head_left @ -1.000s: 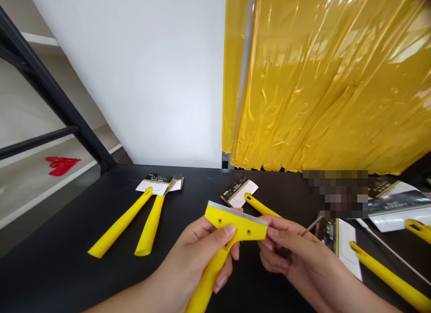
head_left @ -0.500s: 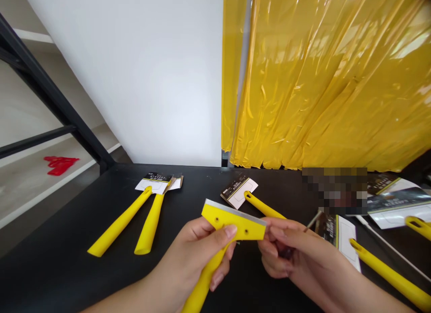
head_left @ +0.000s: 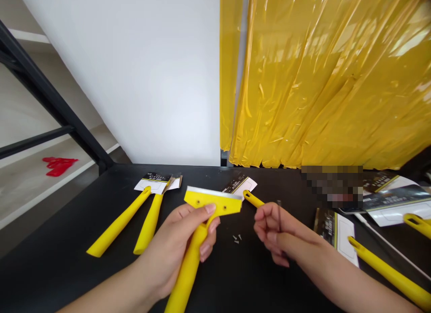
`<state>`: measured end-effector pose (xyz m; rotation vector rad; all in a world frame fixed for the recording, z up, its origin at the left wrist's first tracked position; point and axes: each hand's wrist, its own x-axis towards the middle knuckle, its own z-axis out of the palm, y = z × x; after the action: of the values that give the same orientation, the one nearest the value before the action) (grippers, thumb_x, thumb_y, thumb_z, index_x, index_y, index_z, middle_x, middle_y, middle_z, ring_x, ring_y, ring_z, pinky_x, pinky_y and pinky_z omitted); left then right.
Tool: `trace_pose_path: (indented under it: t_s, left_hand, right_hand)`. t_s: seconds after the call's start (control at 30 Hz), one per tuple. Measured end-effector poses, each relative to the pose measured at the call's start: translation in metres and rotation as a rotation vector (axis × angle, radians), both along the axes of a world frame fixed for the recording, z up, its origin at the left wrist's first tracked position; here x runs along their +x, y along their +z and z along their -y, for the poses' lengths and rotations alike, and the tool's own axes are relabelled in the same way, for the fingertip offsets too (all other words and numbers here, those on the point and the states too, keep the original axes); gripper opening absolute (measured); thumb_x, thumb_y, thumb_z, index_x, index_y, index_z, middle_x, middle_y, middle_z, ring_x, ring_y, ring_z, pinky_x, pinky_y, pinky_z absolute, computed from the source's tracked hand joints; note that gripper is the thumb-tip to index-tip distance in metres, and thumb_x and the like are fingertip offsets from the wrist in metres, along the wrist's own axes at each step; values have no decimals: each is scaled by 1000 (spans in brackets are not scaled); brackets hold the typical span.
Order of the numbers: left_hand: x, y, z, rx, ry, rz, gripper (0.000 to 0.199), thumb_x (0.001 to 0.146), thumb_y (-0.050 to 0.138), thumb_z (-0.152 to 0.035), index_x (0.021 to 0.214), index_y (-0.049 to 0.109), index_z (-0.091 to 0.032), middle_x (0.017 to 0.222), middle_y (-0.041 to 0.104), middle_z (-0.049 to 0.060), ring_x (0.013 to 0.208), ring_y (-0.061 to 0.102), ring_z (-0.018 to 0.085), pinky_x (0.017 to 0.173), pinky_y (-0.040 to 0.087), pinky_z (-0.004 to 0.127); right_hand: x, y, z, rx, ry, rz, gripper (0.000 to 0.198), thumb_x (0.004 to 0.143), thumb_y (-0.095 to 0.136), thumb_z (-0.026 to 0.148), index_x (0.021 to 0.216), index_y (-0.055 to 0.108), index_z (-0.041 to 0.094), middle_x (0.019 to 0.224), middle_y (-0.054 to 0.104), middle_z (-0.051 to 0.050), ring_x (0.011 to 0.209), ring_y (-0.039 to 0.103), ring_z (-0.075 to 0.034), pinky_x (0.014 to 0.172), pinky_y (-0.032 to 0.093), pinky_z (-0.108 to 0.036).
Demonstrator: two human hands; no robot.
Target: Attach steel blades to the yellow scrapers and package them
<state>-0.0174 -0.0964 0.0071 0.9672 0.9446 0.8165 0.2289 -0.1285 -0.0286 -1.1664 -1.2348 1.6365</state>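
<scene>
My left hand (head_left: 188, 236) is closed around the neck of a yellow scraper (head_left: 212, 201), thumb on its head. The metal blade edge faces away from me, and two screw holes show in the head. To its right, my right hand (head_left: 283, 236) is closed with a thin dark rod (head_left: 279, 216) standing up between the fingers; its lower end is hidden. The two hands are apart. Small loose screws (head_left: 237, 238) lie on the black table (head_left: 222, 281) between them.
Two yellow scrapers (head_left: 119, 223) with card sleeves lie at left. More carded scrapers (head_left: 387, 268) lie at right, beside a white cable (head_left: 397, 248). Behind the table stand a white panel (head_left: 151, 79) and yellow plastic sheeting (head_left: 319, 88). A red item (head_left: 60, 165) rests on a shelf.
My left hand has moved left and slightly up with the scraper. My right hand has come away from the scraper's head, the rod now upright in it. The screws have come into view.
</scene>
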Motion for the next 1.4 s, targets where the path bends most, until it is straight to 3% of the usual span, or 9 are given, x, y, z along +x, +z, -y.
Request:
trace_pose_path:
  t_s: [0.13,0.2,0.27,0.33,0.43,0.53,0.83,1.1,1.4]
  left_hand:
    - [-4,2,-6,0,29,20,38,100,62,-45,73,61,-19,52,49,-4,48,42,10,51,35,22]
    - [-4,2,-6,7,44,19,37,100,64,-43,73,60,-19,52,49,-4,48,41,10,51,34,22]
    - [-4,1,-6,6,54,14,38,100,64,-45,73,61,-18,52,50,-4,49,41,10,52,35,22]
    - [-3,-1,-6,-2,62,12,39,99,66,-47,72,61,-18,52,51,-3,49,42,11,51,35,22]
    - [-2,-5,-6,-7,57,7,40,98,66,-48,71,62,-18,51,51,-3,48,42,11,50,35,23]
    - [-1,-8,-5,-14,45,-3,41,98,65,-48,70,63,-18,50,50,-3,47,42,11,50,35,23]
    - [2,-9,-3,-57,45,-4,40,97,67,-48,71,62,-19,48,50,-3,46,41,11,50,34,23]
    - [4,-11,-3,-60,40,-19,40,96,68,-49,71,63,-19,49,49,-3,46,41,11,49,34,23]
    - [3,-12,-4,-65,45,-14,40,97,68,-48,70,62,-19,49,49,-3,47,41,11,50,34,24]
  right_hand:
    - [16,-4,-5,304,-108,625,16,104,53,34,114,65,33,103,65,-2,94,57,-22,82,43,-36]
    - [24,-2,-9,394,-79,760,29,106,49,44,131,63,39,109,69,-2,97,62,-24,86,44,-39]
    - [29,2,-13,397,-99,835,40,105,52,48,144,56,42,103,72,-2,88,65,-24,79,45,-39]
    - [32,7,-16,342,-163,802,38,102,57,49,139,57,38,92,73,-1,79,64,-24,71,45,-37]
    - [31,13,-18,263,-220,557,23,99,62,51,109,64,30,82,71,0,74,62,-21,66,47,-33]
    - [27,13,-19,264,-257,430,27,96,68,54,97,68,27,75,66,1,70,60,-17,64,47,-29]
    - [12,-3,-22,265,-166,441,24,98,64,49,93,70,26,78,66,1,74,63,-17,71,49,-30]
    - [10,2,-21,237,-121,447,26,98,63,50,91,69,25,75,64,2,73,61,-17,71,46,-30]
    - [23,4,-16,304,-119,549,28,101,61,55,95,69,28,78,63,2,76,59,-17,69,46,-29]
